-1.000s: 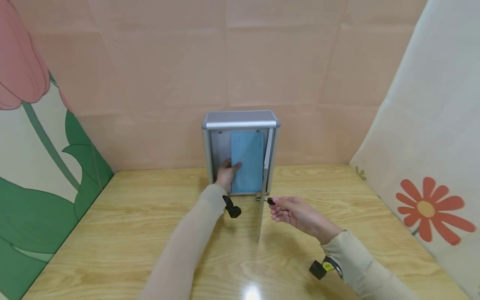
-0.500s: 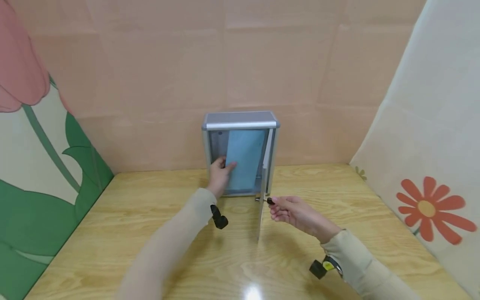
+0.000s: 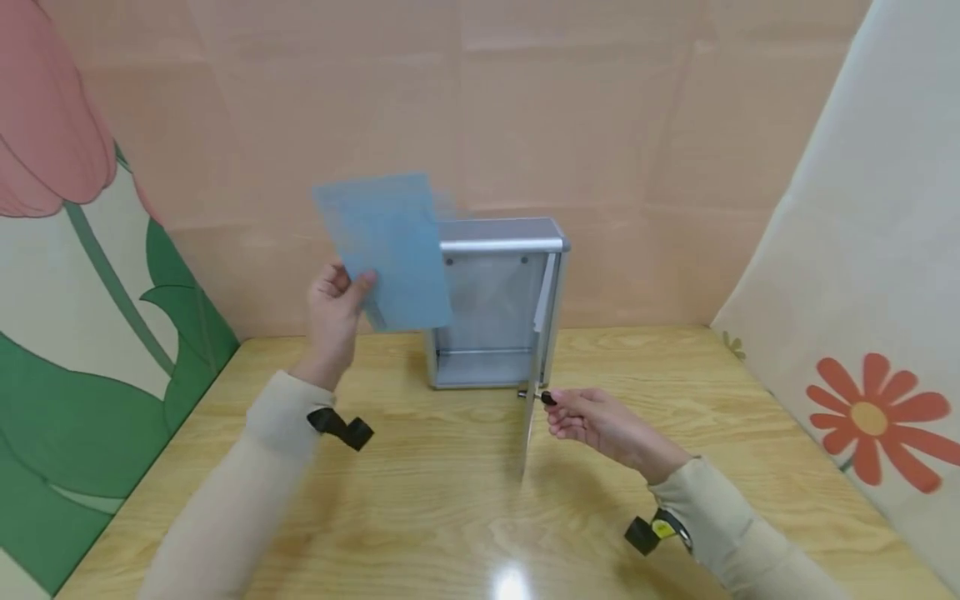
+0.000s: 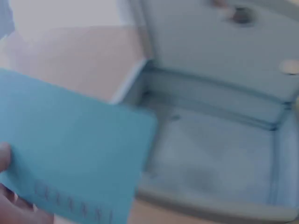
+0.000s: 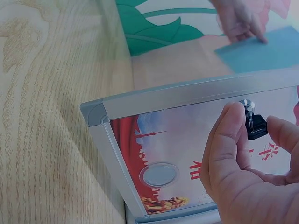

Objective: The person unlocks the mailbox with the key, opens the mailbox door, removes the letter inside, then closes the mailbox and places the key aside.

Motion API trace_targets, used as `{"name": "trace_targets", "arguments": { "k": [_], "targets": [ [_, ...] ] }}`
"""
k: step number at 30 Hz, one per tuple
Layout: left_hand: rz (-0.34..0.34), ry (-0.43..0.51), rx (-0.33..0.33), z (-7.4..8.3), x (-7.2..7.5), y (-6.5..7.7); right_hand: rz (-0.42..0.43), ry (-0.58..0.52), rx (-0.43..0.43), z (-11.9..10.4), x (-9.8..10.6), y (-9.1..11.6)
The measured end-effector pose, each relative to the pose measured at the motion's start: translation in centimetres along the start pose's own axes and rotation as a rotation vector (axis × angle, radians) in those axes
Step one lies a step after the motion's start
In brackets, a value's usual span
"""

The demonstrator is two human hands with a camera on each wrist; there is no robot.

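A light blue notebook or booklet is pinched at its lower left by my left hand, raised in front of the back wall and left of the metal box. The box stands upright with its door swung out toward me. My right hand pinches the black-headed key, which sits in the lock on the door's outer face. In the left wrist view the blue cover is blurred, and the box's interior shows bare behind it.
The box stands on a wood-grain table near the pink back wall. A flower-printed sheet hangs at the right, and a tulip-printed one at the left.
My left hand has drawn the blue notebook out of the box and lifted it up and to the left. My right hand has stayed at the key, and the door has hardly moved.
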State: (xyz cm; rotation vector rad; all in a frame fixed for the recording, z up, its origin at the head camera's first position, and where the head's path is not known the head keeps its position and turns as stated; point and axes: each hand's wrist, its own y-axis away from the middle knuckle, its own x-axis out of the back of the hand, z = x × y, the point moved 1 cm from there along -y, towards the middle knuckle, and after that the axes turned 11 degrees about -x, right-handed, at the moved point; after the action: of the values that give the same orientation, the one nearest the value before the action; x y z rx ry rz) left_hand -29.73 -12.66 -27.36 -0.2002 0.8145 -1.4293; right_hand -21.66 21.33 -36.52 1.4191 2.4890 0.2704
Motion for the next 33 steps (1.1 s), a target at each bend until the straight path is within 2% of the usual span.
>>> {"name": "trace_targets", "arguments": {
  "k": [2, 3, 4, 6, 8, 10, 14, 18, 21, 27, 33],
  "targets": [
    [0.034, 0.164, 0.0, 1.0, 1.3, -1.4, 0.001, 0.004, 0.001, 0.0, 0.1, 0.0],
    [0.041, 0.228, 0.033, 1.2, 2.1, -2.0, 0.005, 0.004, 0.001, 0.0, 0.1, 0.0],
    [0.048, 0.26, 0.091, 1.2, 2.8, -2.5, 0.008, 0.003, 0.0, 0.1, 0.1, 0.0],
    [0.05, 0.248, 0.237, 0.5, 4.5, -3.1, 0.013, 0.001, -0.004, 0.2, 0.2, 0.1],
    [0.05, 0.159, 0.389, -0.8, 6.1, -3.1, 0.015, -0.001, -0.005, 0.2, 0.1, 0.1],
    [0.011, 0.009, 0.528, -2.5, 7.5, -2.6, 0.012, -0.002, -0.003, 0.3, 0.1, 0.2],
    [-0.083, -0.285, 0.704, -6.2, 9.4, -0.5, 0.003, 0.0, 0.002, 0.3, 0.1, 0.1],
    [-0.131, -0.479, 0.781, -9.2, 10.4, 1.5, -0.005, -0.004, 0.005, 0.2, 0.0, -0.1],
    [-0.167, -0.58, 0.794, -10.6, 10.9, 2.5, -0.007, -0.001, 0.009, 0.0, 0.0, -0.2],
    [-0.246, -0.753, 0.807, -12.1, 11.3, 4.0, -0.01, -0.003, 0.0, -0.1, -0.1, -0.4],
    [-0.269, -0.861, 0.823, -13.0, 11.3, 4.5, -0.009, -0.001, -0.015, -0.1, -0.2, -0.5]
  ]
}}
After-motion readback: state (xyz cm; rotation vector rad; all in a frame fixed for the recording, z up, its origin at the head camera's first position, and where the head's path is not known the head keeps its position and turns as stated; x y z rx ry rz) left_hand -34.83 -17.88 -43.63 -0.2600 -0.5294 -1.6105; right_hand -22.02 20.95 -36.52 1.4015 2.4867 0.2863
